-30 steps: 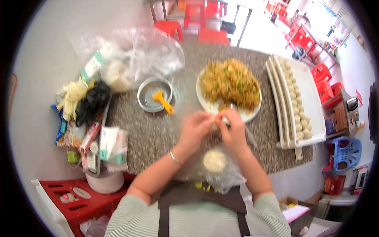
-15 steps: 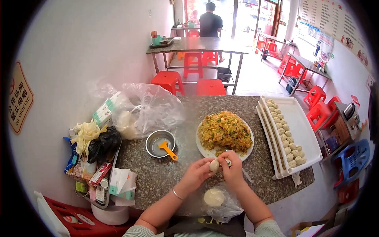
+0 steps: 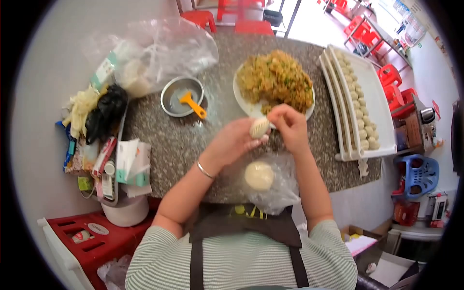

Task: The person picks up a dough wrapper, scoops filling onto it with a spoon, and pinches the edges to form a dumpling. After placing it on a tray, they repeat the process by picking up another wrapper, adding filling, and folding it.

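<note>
Both hands at one pleated dumpling, above the near edge of the filling plate.

My left hand point(image 3: 235, 141) cups the dumpling point(image 3: 259, 127), fingers curled closed around its lower half, while my right hand point(image 3: 289, 124) sits just beside it with fingertips bunched together at its far side (whether they pinch the dough itself or something thin, I cannot tell). A bracelet point(image 3: 204, 170) rings my left wrist. The plate point(image 3: 243, 99) of chopped yellow-green filling point(image 3: 275, 79) lies just beyond my hands on the speckled table point(image 3: 169, 145). Near my apron, a stack of round wrappers point(image 3: 258, 175) rests on a clear plastic bag point(image 3: 280, 193). To my right, white trays point(image 3: 372, 96) carry rows of finished dumplings; to my left, a metal bowl point(image 3: 176, 92) holds an orange scraper point(image 3: 192, 105).
</note>
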Demonstrator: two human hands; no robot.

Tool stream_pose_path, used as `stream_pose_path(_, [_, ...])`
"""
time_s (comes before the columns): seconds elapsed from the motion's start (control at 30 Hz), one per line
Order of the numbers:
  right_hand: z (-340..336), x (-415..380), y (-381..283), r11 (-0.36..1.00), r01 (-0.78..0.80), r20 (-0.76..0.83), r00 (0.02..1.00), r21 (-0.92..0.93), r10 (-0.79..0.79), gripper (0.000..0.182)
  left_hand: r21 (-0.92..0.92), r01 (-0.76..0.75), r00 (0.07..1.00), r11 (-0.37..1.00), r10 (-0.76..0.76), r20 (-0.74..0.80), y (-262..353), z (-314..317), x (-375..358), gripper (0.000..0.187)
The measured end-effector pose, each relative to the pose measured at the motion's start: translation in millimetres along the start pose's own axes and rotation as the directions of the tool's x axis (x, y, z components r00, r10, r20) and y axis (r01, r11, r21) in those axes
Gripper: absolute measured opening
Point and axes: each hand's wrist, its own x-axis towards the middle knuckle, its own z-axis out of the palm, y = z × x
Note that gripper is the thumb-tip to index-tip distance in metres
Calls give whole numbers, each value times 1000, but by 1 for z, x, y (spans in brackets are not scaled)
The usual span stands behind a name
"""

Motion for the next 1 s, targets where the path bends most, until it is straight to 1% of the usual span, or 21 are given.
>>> stream_pose_path(0.03, [-4, 1, 7, 1000, 9, 24, 1000, 1, -9, 11, -32, 16, 999, 999, -15, 48, 2, -4, 1, 33])
stream_pose_path(0.1, [-6, 3, 0, 999, -12, 38, 999, 31, 10, 27, 3, 11, 1000, 1000, -11, -4, 2, -2, 0, 35])
stream_pose_path(0.13, [-6, 2, -11, 999, -18, 40, 999, 28, 17, 27, -4, 13, 1000, 1000, -13, -5, 3, 1, -1, 35])
stream_pose_path(0.2, [-5, 2, -34, 977, 99, 126, 989, -189, -76, 45, 11, 8, 998, 1000, -8, -64, 3, 6, -1, 38])
stream_pose_path(0.23, [-5, 1, -36, 977, 92, 125, 990, -192, -69, 45, 5, 13, 998, 1000, -12, -64, 2, 5, -1, 38])
stream_pose_path(0.3, [-7, -2, -40, 902, 250, 352, 928, -353, -120, 51, -14, -23, 1000, 1000, 23, -4, -4, 4, 1, 38])
stream_pose_path(0.33, [-7, -3, -45, 868, 281, 399, 911, -408, -107, 49, -19, -14, 1000, 1000, 14, 4, -7, 5, 1, 38])
stream_pose_path(0.4, [-8, -8, -47, 857, 289, 381, 917, -426, -119, 47, 115, 26, 983, 993, -5, -184, -11, 7, 4, 36])
stream_pose_path(0.5, [-35, -15, -64, 841, 267, 290, 947, -470, -139, 41, 106, 49, 997, 993, -42, -70, -3, 18, -2, 31])
stream_pose_path(0.53, [-49, -17, -76, 852, 204, 213, 971, -482, -112, 39, 106, 62, 998, 992, -60, -23, -4, 16, 0, 31])
stream_pose_path(0.6, [-86, -18, -89, 848, 106, 56, 994, -519, -90, 34, 274, 33, 997, 961, -11, -80, -9, 10, 3, 28])
stream_pose_path(0.63, [-111, -18, -92, 868, 18, -56, 997, -495, -52, 37, 277, 33, 998, 960, -19, -52, -10, 10, 4, 28])
stream_pose_path(0.7, [-185, -11, -75, 819, -8, -200, 971, -574, -131, 35, 480, -40, 994, 876, 85, -73, -12, 10, 3, 24])
stream_pose_path(0.73, [-217, -10, -76, 812, -208, -330, 944, -546, 20, 33, 457, -32, 995, 889, 71, -68, -12, 10, 2, 26])
stream_pose_path(0.77, [-251, -9, -67, 794, -221, -365, 931, -566, -2, 33, 457, -41, 996, 888, 75, -56, -12, 11, 2, 26])
stream_pose_path(0.8, [-271, -9, -66, 771, -327, -439, 896, -546, 69, 32, 461, -46, 995, 886, 84, -62, -12, 14, 1, 25])
stream_pose_path(0.83, [-302, -9, -53, 636, -384, -429, 899, -670, 91, 30, 464, -52, 993, 884, 96, -70, -12, 15, 0, 25])
stream_pose_path(0.9, [-317, -11, -46, 591, -417, -353, 907, -691, 228, 29, 480, -65, 991, 875, 114, -73, -14, 17, -7, 24])
stream_pose_path(0.93, [-318, -12, -46, 608, -432, -290, 901, -666, 322, 29, 497, -63, 989, 866, 121, -86, -15, 17, -11, 23])
stream_pose_path(0.97, [-319, -13, -46, 622, -433, -287, 901, -652, 327, 28, 497, -71, 987, 865, 132, -89, -18, 16, -16, 23])
stream_pose_path(1.0, [-315, -12, -53, 573, -456, -312, 889, -681, 336, 27, 520, -94, 983, 849, 163, -89, -22, 15, -23, 23])
